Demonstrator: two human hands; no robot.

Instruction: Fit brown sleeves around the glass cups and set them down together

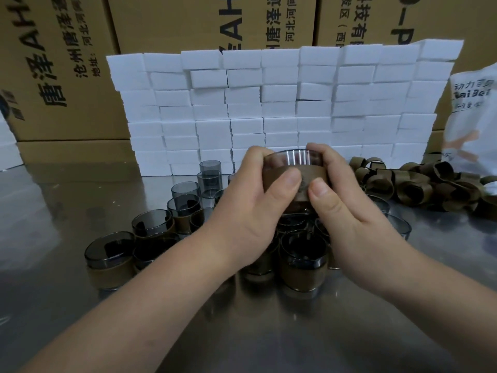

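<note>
Both hands are working one smoked glass cup up in the air, and a brown sleeve is sitting round its body, with the clear rim showing above the band. The left hand is gripping the cup's left flank, fingers curled round the far side and thumb pressing flat on the front of the sleeve. The right hand is mirroring it on the right flank, thumb on the sleeve just beside the other thumb, the two tips almost touching.

Directly beneath the grip, sleeved cups are standing upright and packed close together, and the cluster is spreading out below and to the left of the left wrist. Beyond the left hand, bare glass cups are standing in a loose group with no band on them. Off to the right of the right hand, a heap of loose sleeves is lying tumbled, well apart from the held cup.

All of it is resting on a shiny steel table. Behind the grip, a wall of white foam blocks is rising in stacked rows, printed cardboard boxes are standing behind that, and a white printed bag is leaning at the far right.
</note>
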